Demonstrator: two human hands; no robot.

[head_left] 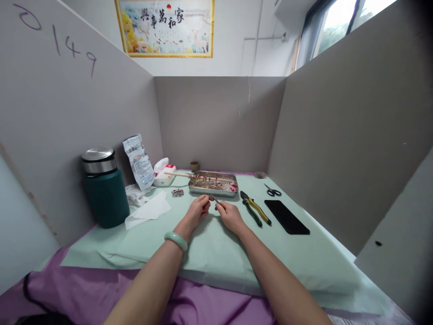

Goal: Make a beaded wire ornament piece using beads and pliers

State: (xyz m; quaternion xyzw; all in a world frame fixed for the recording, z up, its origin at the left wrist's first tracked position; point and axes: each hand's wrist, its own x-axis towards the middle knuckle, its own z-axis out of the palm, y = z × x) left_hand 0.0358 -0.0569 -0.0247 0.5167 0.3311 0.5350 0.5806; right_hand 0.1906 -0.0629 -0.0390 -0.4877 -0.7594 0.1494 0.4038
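Note:
My left hand (199, 208), with a pale green bangle (176, 240) on its wrist, is closed in a pinch in front of the metal tray. A tiny dark reddish piece shows at its fingertips, too small to name. Close beside it, my right hand (230, 215) grips a thin metal tool (215, 199), perhaps tweezers, whose tip points to the left fingertips. Just behind both hands lies the metal tray (213, 193), holding red beads and small gold-coloured and clear pieces. A small beaded heap (177, 192) with red and silver parts lies left of the tray.
Pliers (255, 208), scissors (273, 191) and a black phone-like slab (287, 217) lie to the right. A wooden stick (177, 174) rests across the tray. Left stand a green flask (105, 194), a foil pouch (139, 162), a tissue pack (164, 176) and paper (149, 211). Grey partitions (219, 122) enclose the table.

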